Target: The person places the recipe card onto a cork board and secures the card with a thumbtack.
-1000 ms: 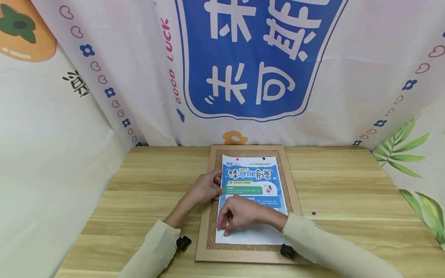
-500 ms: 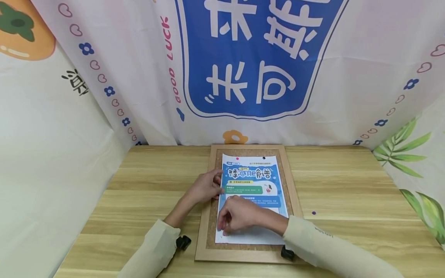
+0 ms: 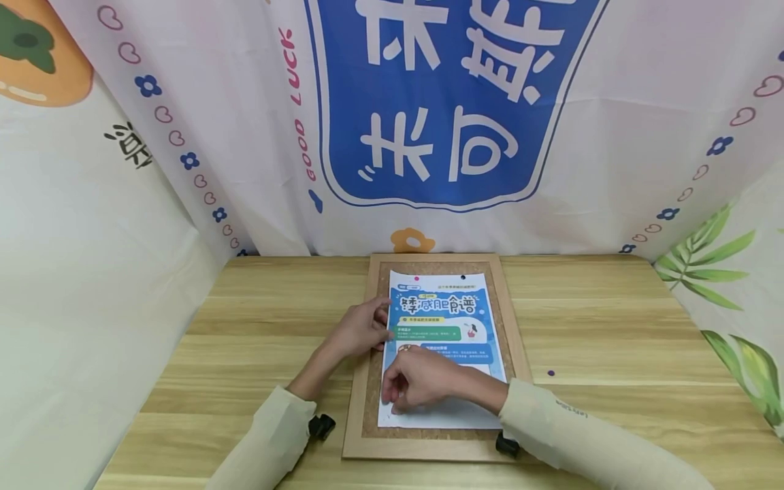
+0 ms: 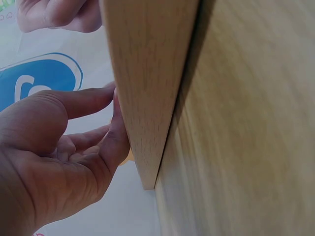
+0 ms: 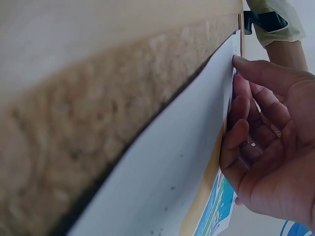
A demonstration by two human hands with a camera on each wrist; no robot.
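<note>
A printed poster [image 3: 441, 333] in blue and white lies on a wood-framed cork board [image 3: 441, 450]. It has a pink pin [image 3: 417, 278] and a black pin [image 3: 463, 277] along its top edge. My left hand [image 3: 363, 329] rests by the poster's left edge, thumb and fingers bent and their tips at the paper. In the left wrist view the frame hides those tips. Low on the poster's left side, my right hand [image 3: 419, 378] touches the paper with thumb and fingertips. The right wrist view shows the thumb [image 5: 268, 73] stretched out, a gap below it, and the fingers loosely bent.
A small purple pin [image 3: 551, 373] lies on the wooden table [image 3: 612, 320] right of the board. Printed cloth [image 3: 588, 170] hangs behind the table. A black wrist device [image 3: 322, 427] sits at the left cuff, another black device [image 3: 507, 445] at the right cuff.
Both hands keep their places on the poster. Only the head view has shifted slightly.
</note>
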